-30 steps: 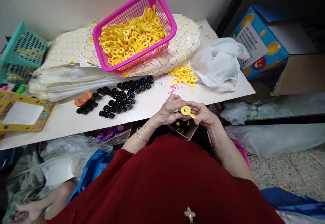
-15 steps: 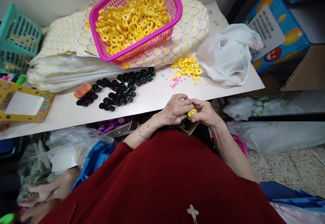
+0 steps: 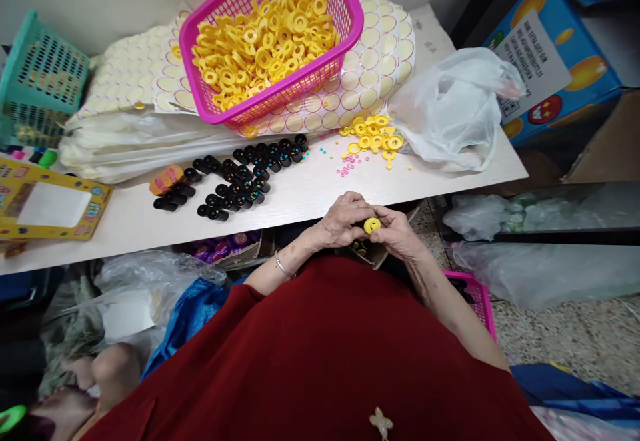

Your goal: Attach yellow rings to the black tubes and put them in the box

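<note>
The work in hand appears to be a two-handed handling of one small yellow cap (image 3: 372, 226), held in front of the red shirt (image 3: 320, 341), just off the near edge of the bench (image 3: 295, 208); whether it is joined to anything under it is hidden by the hands. As a judgement, the next move calls for a steady pinch on the cap's rim from one side, with the other hand bracing whatever lies beneath, and for pressing or turning gently so that the piece does not slip. The right hand (image 3: 399, 233) comes in from the right, its thumb and forefinger closed down to the cap's width, with the thumb along its lower edge. The left hand (image 3: 341, 220) reaches across from the other side, back of the hand upward, fingers curled and almost closed beside the cap; what they grip, if anything, cannot be told. Both forearms slope inward from the body, and a bracelet (image 3: 284, 266) circles the left wrist. Below the hands, a carton (image 3: 374, 259) is partly in view. Beyond them on the bench lie loose yellow pieces (image 3: 373, 136), with pink rings (image 3: 345, 166) near; rows of black tubes (image 3: 245, 178) stand farther left, and the pink basket (image 3: 356, 14) behind is heaped with more yellow pieces.
</note>
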Tool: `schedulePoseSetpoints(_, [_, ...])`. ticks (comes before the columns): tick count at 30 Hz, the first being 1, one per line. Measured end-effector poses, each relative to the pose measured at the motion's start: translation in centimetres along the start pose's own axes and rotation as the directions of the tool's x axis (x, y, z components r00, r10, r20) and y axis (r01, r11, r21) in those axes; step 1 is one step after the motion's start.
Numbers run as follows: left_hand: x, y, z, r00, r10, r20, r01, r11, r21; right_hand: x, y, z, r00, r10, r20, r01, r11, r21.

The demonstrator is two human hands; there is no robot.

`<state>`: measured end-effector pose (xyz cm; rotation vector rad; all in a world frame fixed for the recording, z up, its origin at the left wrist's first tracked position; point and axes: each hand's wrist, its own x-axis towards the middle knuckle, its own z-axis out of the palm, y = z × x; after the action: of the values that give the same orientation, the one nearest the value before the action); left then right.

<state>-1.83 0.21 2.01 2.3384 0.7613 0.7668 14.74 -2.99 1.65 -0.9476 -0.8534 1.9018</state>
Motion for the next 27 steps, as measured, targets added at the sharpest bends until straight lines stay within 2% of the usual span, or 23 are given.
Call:
schedulePoseSetpoints(5, [-0.2, 0.1, 0.1, 0.999, -0.038, 0.02, 0.039, 0.999, -0.018, -0.1, -0.2, 0.0, 0.998, 0.051, 0.021, -0.052, 0.996, 0.074])
schedulePoseSetpoints(13, [0.2, 1.0, 0.1, 0.999, -0.01, 0.042, 0.008, 0.999, 0.049, 0.3, 0.3, 0.1, 0.997, -0.003, -0.082, 0.005, 1.0, 0.019])
schedulePoseSetpoints(17, [-0.2, 0.5, 0.4, 0.997, -0.056, 0.047, 0.054, 0.998, 0.039, 0.3, 0.9, 0.2, 0.992, -0.025, -0.124, 0.027, 1.0, 0.015])
schedulePoseSetpoints(20, [-0.6, -0.2, 0.7, 0.994, -0.107, 0.038, 0.107, 0.994, 0.002, 0.1, 1.0, 0.2, 0.998, 0.003, -0.057, -0.002, 1.0, 0.022])
schedulePoseSetpoints(23, [-0.7, -0.6, 1.1, 0.994, -0.11, 0.001, 0.11, 0.993, -0.032, 0.1, 0.8, 0.2, 0.997, 0.062, 0.035, -0.063, 0.997, 0.034])
schedulePoseSetpoints(25, [-0.8, -0.5, 1.3, 0.996, -0.093, -0.011, 0.093, 0.995, -0.044, 0.1, 0.9, 0.0, 0.997, 0.067, 0.042, -0.067, 0.998, 0.013])
schedulePoseSetpoints(27, [-1.0, -0.4, 1.1, 0.998, -0.061, 0.006, 0.061, 0.997, -0.054, 0.1, 1.1, -0.3, 1.0, 0.016, 0.026, -0.014, 0.999, -0.049])
